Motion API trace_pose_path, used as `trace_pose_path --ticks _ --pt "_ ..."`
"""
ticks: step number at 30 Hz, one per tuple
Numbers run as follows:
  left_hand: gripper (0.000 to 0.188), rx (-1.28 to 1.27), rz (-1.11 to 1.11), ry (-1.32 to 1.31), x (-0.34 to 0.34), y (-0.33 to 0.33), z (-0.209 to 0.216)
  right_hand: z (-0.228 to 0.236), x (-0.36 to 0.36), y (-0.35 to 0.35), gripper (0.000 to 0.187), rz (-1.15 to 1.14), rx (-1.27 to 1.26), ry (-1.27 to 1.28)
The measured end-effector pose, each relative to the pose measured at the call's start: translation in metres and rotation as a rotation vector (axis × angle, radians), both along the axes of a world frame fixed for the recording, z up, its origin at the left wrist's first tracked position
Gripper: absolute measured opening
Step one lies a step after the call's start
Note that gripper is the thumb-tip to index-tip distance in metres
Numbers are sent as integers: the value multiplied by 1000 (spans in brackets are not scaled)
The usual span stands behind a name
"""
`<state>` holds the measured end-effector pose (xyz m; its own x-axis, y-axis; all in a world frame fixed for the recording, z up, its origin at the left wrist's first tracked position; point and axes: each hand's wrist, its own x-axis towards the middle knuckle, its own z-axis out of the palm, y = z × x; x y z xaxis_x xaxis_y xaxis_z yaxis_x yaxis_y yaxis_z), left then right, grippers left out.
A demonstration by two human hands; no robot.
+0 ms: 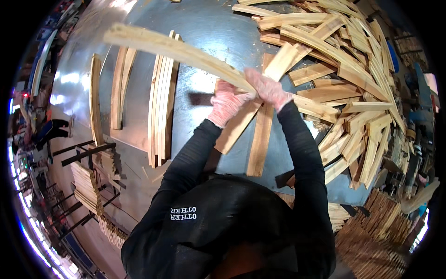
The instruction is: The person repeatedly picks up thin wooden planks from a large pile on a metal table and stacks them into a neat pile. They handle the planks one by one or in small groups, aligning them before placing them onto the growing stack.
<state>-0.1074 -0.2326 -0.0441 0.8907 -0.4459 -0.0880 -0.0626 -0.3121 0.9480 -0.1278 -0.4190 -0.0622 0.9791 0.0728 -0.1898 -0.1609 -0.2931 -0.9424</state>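
A long pale wooden slat point(176, 51) slants up over the metal table, its far end pointing to the far left. Both my hands, in pinkish-white gloves, are at its near end. My left hand point(227, 103) is closed round the slat from the left and below. Against the same end, on the right side, my right hand point(268, 88) grips with bent fingers. Beneath my hands, one slat point(237, 130) lies slanted on the table beside a darker slat point(261, 144).
To the right spreads a large jumbled heap of wooden slats point(334, 69) on the blue-grey metal table point(204, 28). On the left lie a row of aligned slats point(160, 102), a pair point(121, 88) and a single slat point(95, 97). Stacked wood point(86, 188) sits on a dark rack.
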Motion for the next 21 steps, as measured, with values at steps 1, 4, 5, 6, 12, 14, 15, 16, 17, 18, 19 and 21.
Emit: trace_pose_path --ticks 1,4,5,6,12,14,15,16,17,18,19,21 --pt "84 -133 31 -37 8 8 -24 -1 -4 7 75 47 -196 54" --pt "107 -243 22 45 17 24 -34 24 -54 43 87 16 29 40" --pt "87 -671 97 347 -1 10 5 20 -62 54 75 -17 273 71" --pt "74 -657 -55 565 2 30 -15 19 -66 63 65 4 134 42" --pt "28 -88 88 546 -1 72 -22 12 -39 28 62 -702 -636 -60" --pt "34 118 78 457 13 87 -33 -30 -13 14 123 -781 -836 272" --pt "37 225 83 424 19 100 -43 -37 -1 28 121 -777 -988 336" --pt "47 409 70 281 20 120 -49 -29 5 44 116 -786 -985 385" --pt "43 484 113 168 13 137 -55 -19 10 61 112 -796 -982 436" --pt "39 615 102 89 14 138 -40 -26 11 62 108 -856 -922 371" --pt "36 743 105 20 12 142 -28 -30 13 63 105 -898 -864 300" --pt "32 791 159 -111 2 166 -39 -46 10 74 114 -820 -727 35"
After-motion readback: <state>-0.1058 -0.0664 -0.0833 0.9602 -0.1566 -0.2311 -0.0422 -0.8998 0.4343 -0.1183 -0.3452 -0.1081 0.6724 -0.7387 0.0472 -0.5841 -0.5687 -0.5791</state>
